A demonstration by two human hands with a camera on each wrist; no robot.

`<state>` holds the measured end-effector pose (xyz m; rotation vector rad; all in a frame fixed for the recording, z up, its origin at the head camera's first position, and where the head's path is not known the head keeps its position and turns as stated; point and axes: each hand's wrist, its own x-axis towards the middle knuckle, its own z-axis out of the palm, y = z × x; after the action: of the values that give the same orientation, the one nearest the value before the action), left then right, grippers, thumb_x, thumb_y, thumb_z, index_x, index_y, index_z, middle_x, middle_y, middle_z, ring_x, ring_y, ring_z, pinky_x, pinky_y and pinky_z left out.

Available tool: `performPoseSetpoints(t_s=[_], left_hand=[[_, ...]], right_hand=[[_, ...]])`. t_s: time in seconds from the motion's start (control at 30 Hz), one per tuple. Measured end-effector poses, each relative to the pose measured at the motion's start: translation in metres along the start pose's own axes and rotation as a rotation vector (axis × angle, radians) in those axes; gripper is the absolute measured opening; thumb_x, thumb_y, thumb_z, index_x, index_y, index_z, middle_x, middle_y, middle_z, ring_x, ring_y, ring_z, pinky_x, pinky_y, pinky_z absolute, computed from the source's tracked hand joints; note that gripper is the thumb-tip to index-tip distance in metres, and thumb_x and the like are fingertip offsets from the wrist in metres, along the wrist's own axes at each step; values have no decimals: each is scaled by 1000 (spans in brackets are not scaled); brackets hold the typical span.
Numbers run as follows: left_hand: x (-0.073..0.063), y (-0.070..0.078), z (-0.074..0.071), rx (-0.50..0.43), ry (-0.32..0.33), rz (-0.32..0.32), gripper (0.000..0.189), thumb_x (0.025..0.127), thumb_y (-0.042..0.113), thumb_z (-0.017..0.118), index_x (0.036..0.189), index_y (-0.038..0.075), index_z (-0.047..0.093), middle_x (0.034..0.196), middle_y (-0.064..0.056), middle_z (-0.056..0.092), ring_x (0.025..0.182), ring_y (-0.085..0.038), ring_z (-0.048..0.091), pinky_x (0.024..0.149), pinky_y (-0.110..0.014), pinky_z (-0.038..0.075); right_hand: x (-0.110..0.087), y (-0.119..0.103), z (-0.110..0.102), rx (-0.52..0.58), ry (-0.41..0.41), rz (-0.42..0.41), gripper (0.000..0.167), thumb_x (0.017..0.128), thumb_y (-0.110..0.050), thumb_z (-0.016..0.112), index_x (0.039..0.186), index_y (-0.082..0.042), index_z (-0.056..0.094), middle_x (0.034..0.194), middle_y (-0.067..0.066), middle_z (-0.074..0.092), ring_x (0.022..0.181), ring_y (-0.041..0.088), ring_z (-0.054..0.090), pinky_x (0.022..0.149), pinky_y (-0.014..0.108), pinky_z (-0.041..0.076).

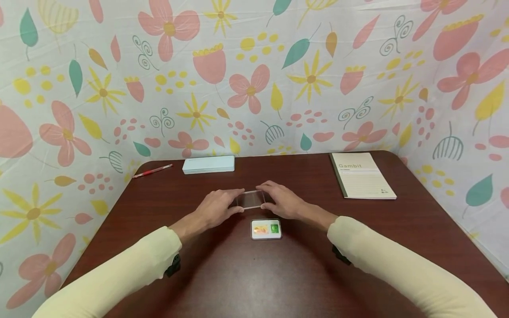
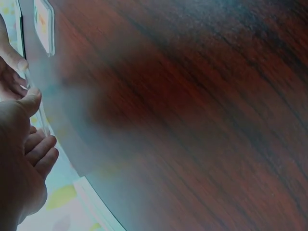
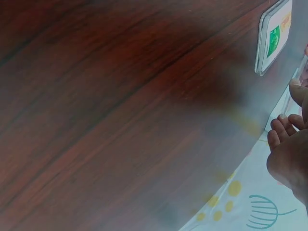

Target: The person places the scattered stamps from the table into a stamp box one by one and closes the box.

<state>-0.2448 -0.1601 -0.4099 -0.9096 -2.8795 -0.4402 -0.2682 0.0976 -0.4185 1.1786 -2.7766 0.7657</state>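
Note:
Between my two hands is a clear, thin rectangular plastic piece (image 1: 251, 200), like a box lid, with the dark table showing through it. My left hand (image 1: 218, 206) pinches its left end between thumb and fingers. The right end is pinched the same way by my right hand (image 1: 284, 201). In the left wrist view the piece shows nearly edge-on as a thin pale strip (image 2: 44, 120), raised off the table. Nearer to me lies a small clear case (image 1: 266, 229) with rounded corners, holding a white card with an orange picture and a green patch.
At the back left of the dark wooden table (image 1: 254, 282) are a red pen (image 1: 153, 171) and a pale blue flat box (image 1: 208, 164). A notebook (image 1: 363, 176) marked "Gambit" lies at the back right. A flower-patterned cloth (image 1: 250, 53) hangs around the table.

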Motion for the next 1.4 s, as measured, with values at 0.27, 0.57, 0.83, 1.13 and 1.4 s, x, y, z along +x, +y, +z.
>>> performPoseSetpoints(t_s=[0.27, 0.57, 0.83, 1.13, 1.4], left_hand=[[1, 4, 4, -27, 7, 53, 60, 96, 34, 82, 146, 8, 64, 137, -9, 71, 108, -20, 72, 96, -41, 58], [-1, 11, 5, -60, 11, 105, 61, 94, 35, 83, 146, 9, 65, 138, -8, 70, 117, -19, 72, 98, -41, 58], [-3, 17, 9, -68, -1, 143, 60, 94, 36, 83, 145, 10, 66, 138, -6, 71, 117, -17, 72, 97, -38, 58], [-10, 21, 12, -72, -28, 175, 60, 94, 39, 81, 145, 11, 66, 138, -4, 71, 119, -16, 71, 97, -36, 58], [-15, 26, 16, -85, -26, 209, 59, 94, 39, 82, 143, 10, 67, 136, -4, 72, 118, -17, 71, 95, -36, 59]], right_hand=[[-15, -1, -8, 16, -42, 26, 58, 98, -13, 78, 148, 7, 56, 144, 20, 57, 128, 33, 60, 107, 50, 51], [-31, -2, -13, 0, -31, 5, 57, 98, -15, 80, 146, 6, 58, 140, 17, 58, 123, 29, 62, 102, 48, 53], [-43, -5, -13, 25, -56, 24, 60, 97, -16, 81, 148, 5, 58, 140, 15, 56, 120, 28, 61, 100, 46, 54], [-53, -8, -11, 29, -82, 16, 58, 98, -16, 80, 147, 5, 58, 140, 14, 55, 121, 27, 60, 100, 46, 54], [-63, -9, -8, 31, -101, 23, 58, 98, -17, 80, 147, 4, 59, 139, 13, 55, 119, 27, 60, 99, 46, 54]])
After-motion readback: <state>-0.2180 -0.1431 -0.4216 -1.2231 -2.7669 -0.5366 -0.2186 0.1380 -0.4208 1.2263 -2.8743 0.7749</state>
